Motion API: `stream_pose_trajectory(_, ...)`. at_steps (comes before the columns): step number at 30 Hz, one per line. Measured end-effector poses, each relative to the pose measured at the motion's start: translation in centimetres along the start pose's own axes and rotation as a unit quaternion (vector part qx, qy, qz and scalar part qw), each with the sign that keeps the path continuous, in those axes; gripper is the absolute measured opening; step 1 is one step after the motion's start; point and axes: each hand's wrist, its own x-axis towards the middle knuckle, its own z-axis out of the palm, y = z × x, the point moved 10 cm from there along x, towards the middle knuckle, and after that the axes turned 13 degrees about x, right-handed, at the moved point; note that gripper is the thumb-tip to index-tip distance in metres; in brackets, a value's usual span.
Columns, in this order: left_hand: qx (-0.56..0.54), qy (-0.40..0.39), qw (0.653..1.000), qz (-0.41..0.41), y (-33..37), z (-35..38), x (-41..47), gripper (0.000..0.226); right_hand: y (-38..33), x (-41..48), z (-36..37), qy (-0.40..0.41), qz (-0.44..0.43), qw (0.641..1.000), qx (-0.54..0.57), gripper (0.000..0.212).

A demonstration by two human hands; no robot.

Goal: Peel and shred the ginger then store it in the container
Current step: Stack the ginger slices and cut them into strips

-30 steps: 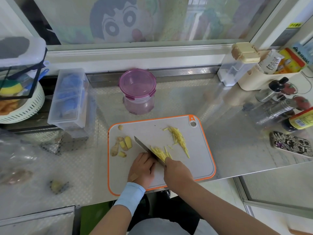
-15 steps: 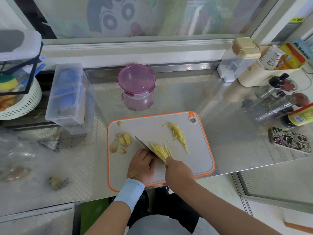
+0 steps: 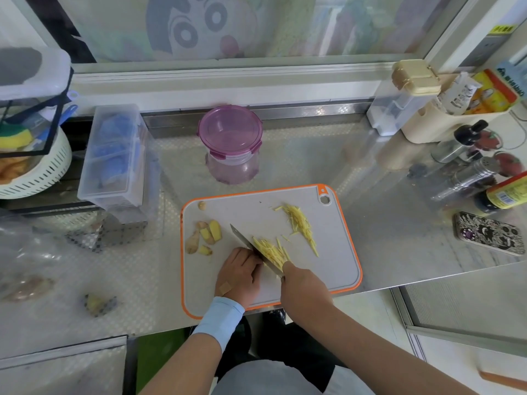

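On the grey cutting board [image 3: 256, 212] with an orange rim, my right hand [image 3: 303, 286] grips the handle of a knife [image 3: 246, 242] whose blade slants up to the left. A heap of ginger shreds [image 3: 269, 250] lies against the blade's right side. My left hand [image 3: 241, 273], fingers curled, presses down on ginger right beside the blade; that piece is hidden under the fingers. A second line of shreds [image 3: 299, 222] lies further right. Ginger slices and peel [image 3: 206, 236] sit at the board's left. The purple-lidded container [image 3: 231, 143] stands shut behind the board.
A clear plastic box [image 3: 114, 155] and a white colander [image 3: 34, 172] stand at the left. A ginger scrap [image 3: 95, 303] lies on the steel counter [image 3: 385, 223]. A phone [image 3: 489, 236], bottles [image 3: 470, 178] and a beige caddy [image 3: 445, 121] crowd the right.
The knife has worked slightly leftward through the ginger under my left fingers, and the shred heap beside the blade has grown a little. Both hands stay in the same spot.
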Motion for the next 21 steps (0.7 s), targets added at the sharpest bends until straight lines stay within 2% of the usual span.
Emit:
stream_pose_trajectory(9, 0.0, -0.002, 1.0, -0.014, 0.0, -0.4, 0.0, 0.02, -1.5, 1.6, 0.5, -0.011, 0.001, 1.0, -0.002, 0.018)
stream_pose_trajectory(14, -0.001, 0.008, 1.0, -0.017, 0.1, -0.6, 0.0, 0.021, -1.4, 1.7, 0.1, -0.008, -0.008, 1.0, 0.014, 0.008)
stream_pose_trajectory(21, 0.002, 0.01, 1.0, -0.012, 0.0, -0.3, -0.1, 0.018, -0.2, 0.5, 0.2, -0.004, -0.002, 1.0, 0.023, 0.013)
